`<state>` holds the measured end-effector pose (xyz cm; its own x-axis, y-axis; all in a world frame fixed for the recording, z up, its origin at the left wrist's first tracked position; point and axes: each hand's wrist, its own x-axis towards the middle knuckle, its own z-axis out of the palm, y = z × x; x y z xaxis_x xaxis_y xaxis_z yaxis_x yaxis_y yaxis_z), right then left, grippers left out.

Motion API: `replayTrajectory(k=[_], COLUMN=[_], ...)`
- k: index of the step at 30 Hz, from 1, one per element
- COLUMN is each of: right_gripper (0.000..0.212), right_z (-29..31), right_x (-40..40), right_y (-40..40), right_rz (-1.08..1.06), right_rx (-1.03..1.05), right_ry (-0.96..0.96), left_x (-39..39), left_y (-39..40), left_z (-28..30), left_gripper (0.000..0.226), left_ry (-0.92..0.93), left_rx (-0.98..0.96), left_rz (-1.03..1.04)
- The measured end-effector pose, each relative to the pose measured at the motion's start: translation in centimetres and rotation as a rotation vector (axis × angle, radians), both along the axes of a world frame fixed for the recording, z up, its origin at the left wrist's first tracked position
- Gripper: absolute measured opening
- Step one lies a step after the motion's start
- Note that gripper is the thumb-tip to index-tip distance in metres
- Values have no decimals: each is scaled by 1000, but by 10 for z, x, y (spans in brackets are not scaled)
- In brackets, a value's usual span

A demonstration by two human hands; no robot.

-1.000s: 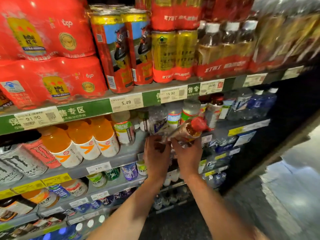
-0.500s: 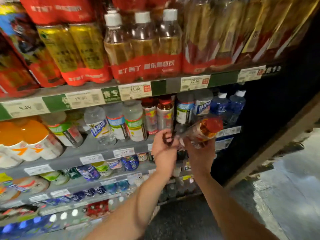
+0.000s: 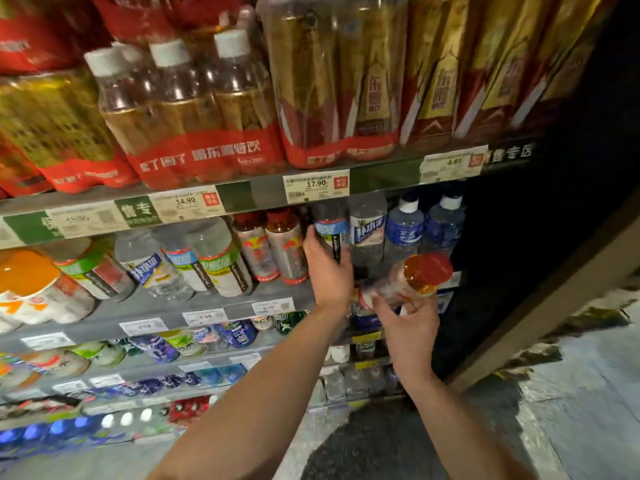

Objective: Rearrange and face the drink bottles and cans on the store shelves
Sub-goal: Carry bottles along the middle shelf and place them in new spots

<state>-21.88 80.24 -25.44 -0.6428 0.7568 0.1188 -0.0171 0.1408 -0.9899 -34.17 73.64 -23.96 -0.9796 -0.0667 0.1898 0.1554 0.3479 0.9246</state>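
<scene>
My right hand (image 3: 408, 327) holds a red-capped bottle of amber drink (image 3: 412, 280), tilted with its cap toward the upper right, in front of the shelf edge. My left hand (image 3: 327, 268) reaches onto the second shelf (image 3: 207, 303) and wraps around a clear bottle with a light-blue label (image 3: 330, 226). Just left of that hand stand two matching red-capped bottles (image 3: 270, 244). To its right stand a clear water bottle (image 3: 367, 230) and two blue-labelled bottles (image 3: 424, 225).
Shrink-wrapped packs of amber drink bottles (image 3: 194, 116) fill the top shelf above price tags (image 3: 317, 185). More bottles with green and blue labels (image 3: 194, 258) stand to the left. Lower shelves (image 3: 207, 341) hold small bottles. A dark end panel (image 3: 536, 237) closes the shelves on the right.
The view has swung right along the shelves. My left hand has let go of the red-capped bottle and gone onto the shelf to the blue-labelled bottle. My right hand still carries the red-capped bottle.
</scene>
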Motion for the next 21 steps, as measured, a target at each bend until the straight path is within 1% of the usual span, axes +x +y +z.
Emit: replayTrajectory(k=[5, 8, 13, 16, 21], right_gripper=[50, 46, 50, 50, 51], right_z=[2, 0, -2, -4, -6], right_x=[1, 3, 4, 3, 1], right_y=[14, 19, 24, 25, 23], right_rz=[33, 45, 72, 81, 105], right_rx=[-22, -12, 7, -18, -37], right_ry=[11, 22, 19, 18, 28], left_x=[-7, -8, -8, -7, -6], left_y=[9, 13, 19, 20, 13], left_z=[-8, -11, -7, -5, -3], left_gripper=[78, 77, 77, 74, 69], left_ry=[-2, 28, 31, 25, 31], left_rx=[-55, -88, -188, -172, -66], left_rz=[63, 93, 160, 166, 169])
